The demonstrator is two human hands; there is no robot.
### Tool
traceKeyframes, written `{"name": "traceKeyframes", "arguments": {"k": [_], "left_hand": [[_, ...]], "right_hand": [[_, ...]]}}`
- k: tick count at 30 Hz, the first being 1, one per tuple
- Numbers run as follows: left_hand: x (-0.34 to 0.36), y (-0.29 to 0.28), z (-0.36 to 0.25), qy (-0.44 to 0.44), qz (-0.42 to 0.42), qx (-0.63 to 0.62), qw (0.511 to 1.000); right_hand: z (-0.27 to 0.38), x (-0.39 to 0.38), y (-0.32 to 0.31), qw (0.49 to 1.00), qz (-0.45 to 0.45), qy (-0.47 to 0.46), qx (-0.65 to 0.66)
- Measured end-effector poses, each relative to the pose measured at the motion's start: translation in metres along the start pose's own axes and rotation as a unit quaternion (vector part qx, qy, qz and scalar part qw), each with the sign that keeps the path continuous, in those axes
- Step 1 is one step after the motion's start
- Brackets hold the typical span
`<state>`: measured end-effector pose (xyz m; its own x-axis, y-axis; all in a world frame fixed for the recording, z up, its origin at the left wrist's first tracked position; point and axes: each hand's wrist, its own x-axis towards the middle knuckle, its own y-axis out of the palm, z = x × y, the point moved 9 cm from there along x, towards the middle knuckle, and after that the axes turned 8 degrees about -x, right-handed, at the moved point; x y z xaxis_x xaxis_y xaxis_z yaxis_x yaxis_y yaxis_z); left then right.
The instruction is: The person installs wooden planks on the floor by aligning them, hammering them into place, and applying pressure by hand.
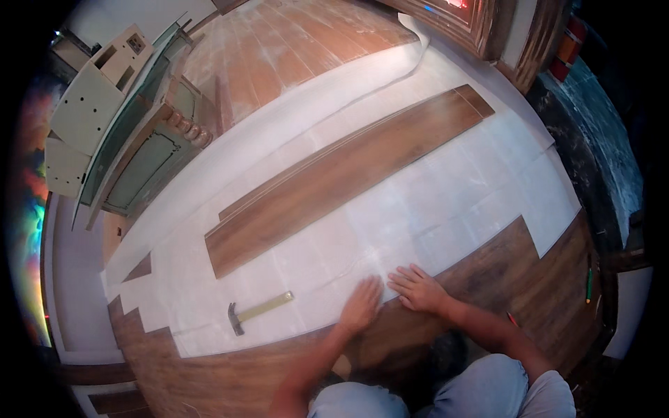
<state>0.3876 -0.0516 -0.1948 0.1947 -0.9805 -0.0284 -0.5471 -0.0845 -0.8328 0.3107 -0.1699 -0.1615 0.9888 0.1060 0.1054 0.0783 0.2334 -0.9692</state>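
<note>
My left hand (362, 303) lies with fingers stretched out on the white underlay sheet (467, 198), where it meets the laid brown wood-look floor (488, 272). Close beside it on the right, my right hand (418, 289) rests flat at that same border, fingers spread and holding nothing. A claw hammer (266, 306) with a yellowish handle lies on the sheet to the left of my hands. Farther forward, overlapping loose brown planks (348, 180) lie lengthwise on the underlay, angled up toward the right.
A pale green wooden counter (146, 160) with white boxes (90, 104) stands at left. Bare orange boards (293, 52) lie beyond the underlay. A green pencil (589, 285) and a small red item (513, 319) are at right. A red cylinder (568, 49) stands by the doorframe (533, 45).
</note>
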Motion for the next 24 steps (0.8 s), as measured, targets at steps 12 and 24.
{"name": "traceKeyframes", "arguments": {"k": [12, 24], "left_hand": [[-0.004, 0.03, -0.045, 0.005, 0.004, -0.023, 1.0], [0.014, 0.053, -0.051, -0.043, 0.017, -0.083, 0.995]], "right_hand": [[-0.008, 0.003, -0.004, 0.999, -0.002, 0.05, -0.006], [-0.035, -0.022, 0.022, 0.993, -0.063, 0.063, 0.075]]}}
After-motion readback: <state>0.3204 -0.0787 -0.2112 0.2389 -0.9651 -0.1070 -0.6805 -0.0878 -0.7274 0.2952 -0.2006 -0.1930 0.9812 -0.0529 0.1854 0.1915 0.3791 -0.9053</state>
